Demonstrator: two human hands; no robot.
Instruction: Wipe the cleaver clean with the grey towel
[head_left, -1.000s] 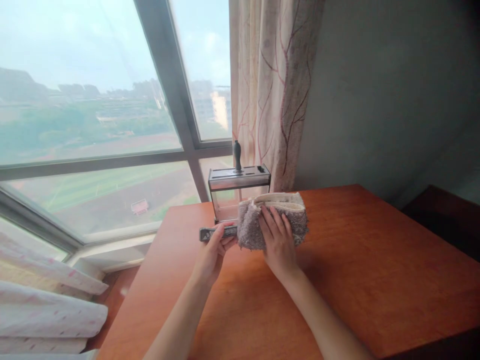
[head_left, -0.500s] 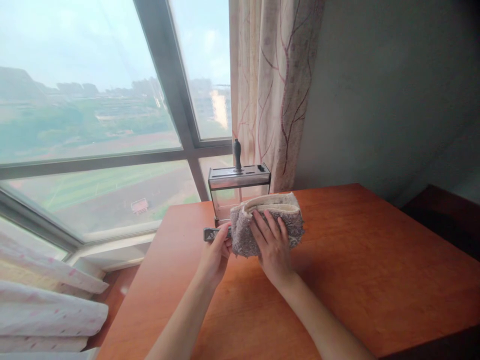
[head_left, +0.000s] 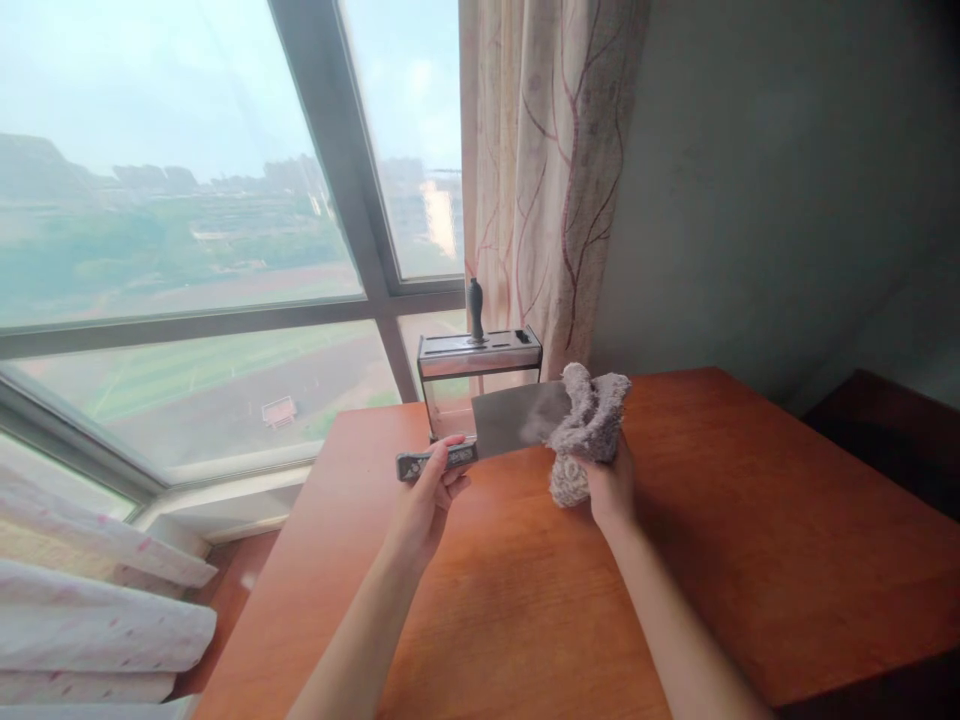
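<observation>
My left hand (head_left: 431, 495) is closed round the dark, patterned handle of a kitchen knife (head_left: 510, 418), a cleaver type with a broad grey blade pointing right. A smudgy, lighter patch shows on the blade near the cloth. Bunched in my right hand (head_left: 611, 485) is a fluffy grey towel (head_left: 592, 415), folded over the far end of the blade, so the blade's tip is hidden. The knife is held up above the table, in front of a knife block (head_left: 480, 355) with clear sides and a silvery top, from which a dark handle stands upright.
The brown wooden table (head_left: 712, 500) spreads out to the right and towards me. Behind it hang a patterned curtain (head_left: 551, 180) and a grey wall. A large window (head_left: 180, 200) fills the left, with another curtain (head_left: 97, 630) low down at the left edge.
My right hand has moved right along the knife with the towel, uncovering most of the blade. The towel has gone from neatly folded to bunched up. My left hand has kept the handle.
</observation>
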